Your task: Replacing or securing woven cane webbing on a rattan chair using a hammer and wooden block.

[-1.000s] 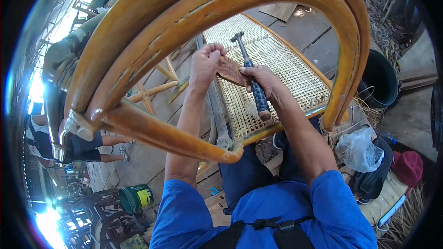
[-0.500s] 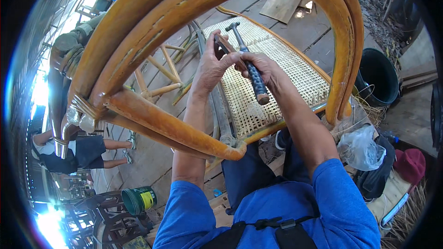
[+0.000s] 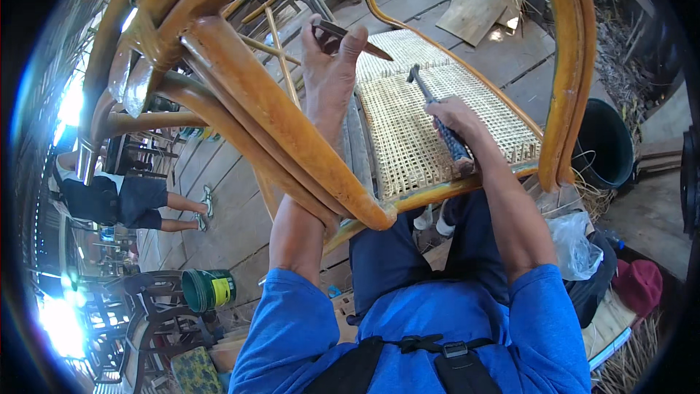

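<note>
Since the earlier frame, our left hand (image 3: 329, 76) has risen and reached farther out, and the hammer (image 3: 440, 120) now lies lower over the seat. Nearest to us, our blue sleeves and dark chest strap fill the lower edge. Just beyond, the rattan chair frame (image 3: 277, 120) crosses in front of the left forearm, its curved poles running from upper left down to the seat rail. Our right hand (image 3: 453, 118) is wrapped firmly around the hammer handle, with the head pointing away from us above the woven cane panel (image 3: 408, 138). Farther out, the left hand pinches a thin dark pointed tool (image 3: 348, 33) between thumb and fingers, at the far left edge of the panel. We judge the weave largely complete: the mesh covers the seat from the near rail to the far rail, and work at the far edge appears to remain. To the right stand a dark bucket (image 3: 609, 147) and a clear plastic bag (image 3: 576, 244); to the left, a green pail (image 3: 208, 290) rests on the plank floor (image 3: 219, 211).
</note>
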Tool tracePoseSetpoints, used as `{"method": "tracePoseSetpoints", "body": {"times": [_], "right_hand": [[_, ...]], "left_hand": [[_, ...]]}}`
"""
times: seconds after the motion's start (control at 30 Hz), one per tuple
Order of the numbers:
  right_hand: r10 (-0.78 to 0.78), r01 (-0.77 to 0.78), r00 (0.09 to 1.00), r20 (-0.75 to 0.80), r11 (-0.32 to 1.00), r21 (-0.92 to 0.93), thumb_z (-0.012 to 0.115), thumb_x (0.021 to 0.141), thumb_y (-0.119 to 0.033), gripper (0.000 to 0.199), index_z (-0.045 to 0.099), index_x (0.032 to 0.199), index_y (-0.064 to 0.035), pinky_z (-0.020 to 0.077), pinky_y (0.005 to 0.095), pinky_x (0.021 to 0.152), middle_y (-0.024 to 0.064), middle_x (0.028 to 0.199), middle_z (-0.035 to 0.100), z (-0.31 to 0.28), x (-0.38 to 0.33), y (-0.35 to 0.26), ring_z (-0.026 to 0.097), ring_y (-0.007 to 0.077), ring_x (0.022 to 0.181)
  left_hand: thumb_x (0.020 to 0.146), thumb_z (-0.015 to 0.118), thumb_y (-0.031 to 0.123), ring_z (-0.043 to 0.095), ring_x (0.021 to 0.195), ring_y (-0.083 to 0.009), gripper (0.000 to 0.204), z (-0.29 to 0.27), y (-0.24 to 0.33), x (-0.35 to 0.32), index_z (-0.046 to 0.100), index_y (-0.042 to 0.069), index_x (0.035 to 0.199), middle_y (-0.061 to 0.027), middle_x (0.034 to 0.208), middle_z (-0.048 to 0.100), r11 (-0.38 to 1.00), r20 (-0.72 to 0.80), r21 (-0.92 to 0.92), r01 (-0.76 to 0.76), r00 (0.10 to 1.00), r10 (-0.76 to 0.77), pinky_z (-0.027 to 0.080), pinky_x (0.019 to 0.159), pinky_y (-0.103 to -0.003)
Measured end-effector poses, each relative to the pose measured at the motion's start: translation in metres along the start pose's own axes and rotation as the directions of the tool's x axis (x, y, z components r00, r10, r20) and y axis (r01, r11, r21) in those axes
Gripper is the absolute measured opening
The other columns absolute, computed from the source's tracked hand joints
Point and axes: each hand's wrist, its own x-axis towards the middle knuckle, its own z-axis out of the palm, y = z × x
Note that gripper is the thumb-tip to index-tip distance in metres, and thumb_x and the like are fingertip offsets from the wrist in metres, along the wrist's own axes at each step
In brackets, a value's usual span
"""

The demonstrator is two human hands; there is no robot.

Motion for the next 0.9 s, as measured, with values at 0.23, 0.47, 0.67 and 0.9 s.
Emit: {"method": "tracePoseSetpoints", "body": {"times": [0.23,0.47,0.67,0.9], "right_hand": [[0.105,-0.106,0.994,0.041,0.993,0.045,0.056,0.077,-0.024,0.027,0.059,0.071,0.0025,0.0441,0.0287,0.048,0.0092,0.062,0.058,-0.001,0.002,0.018,0.055,0.0163,0.050],[0.123,-0.158,0.981,0.150,0.954,0.254,0.050,0.086,-0.022,0.028,0.056,0.092,0.0039,0.0470,0.0285,0.048,0.0074,0.070,0.056,0.014,-0.009,-0.035,0.057,0.0140,0.054],[0.208,-0.253,0.964,0.163,0.908,0.335,0.053,0.088,-0.018,0.023,0.053,0.085,0.0047,0.0439,0.0278,0.043,0.0070,0.066,0.054,0.035,0.014,-0.019,0.054,0.0141,0.050],[0.259,-0.309,0.945,0.199,0.906,0.289,0.053,0.089,-0.021,0.028,0.053,0.087,0.0067,0.0443,0.0276,0.042,0.0088,0.067,0.056,0.052,0.005,-0.019,0.053,0.0137,0.048]], "left_hand": [[0.067,0.076,0.025,0.050,0.086,-0.0146,0.071,-0.012,-0.093,0.009,0.041,-0.002,0.121,-0.0062,0.094,0.052,0.947,0.227,0.288,0.142,0.950,-0.212,0.043,0.080,-0.028],[0.070,0.074,0.015,0.052,0.081,-0.0119,0.076,-0.018,-0.179,0.002,0.032,-0.005,0.130,-0.0057,0.092,0.055,0.923,0.352,0.246,0.295,0.860,-0.369,0.044,0.072,-0.026],[0.069,0.073,0.015,0.053,0.100,-0.0217,0.082,-0.016,-0.212,0.006,0.028,-0.001,0.135,-0.0134,0.106,0.057,0.906,0.475,0.339,0.255,0.784,-0.399,0.040,0.090,-0.031],[0.070,0.074,0.020,0.048,0.106,-0.0204,0.084,-0.024,-0.240,0.014,0.028,-0.001,0.138,-0.0129,0.119,0.050,0.877,0.501,0.417,0.238,0.745,-0.440,0.037,0.094,-0.029]]}}
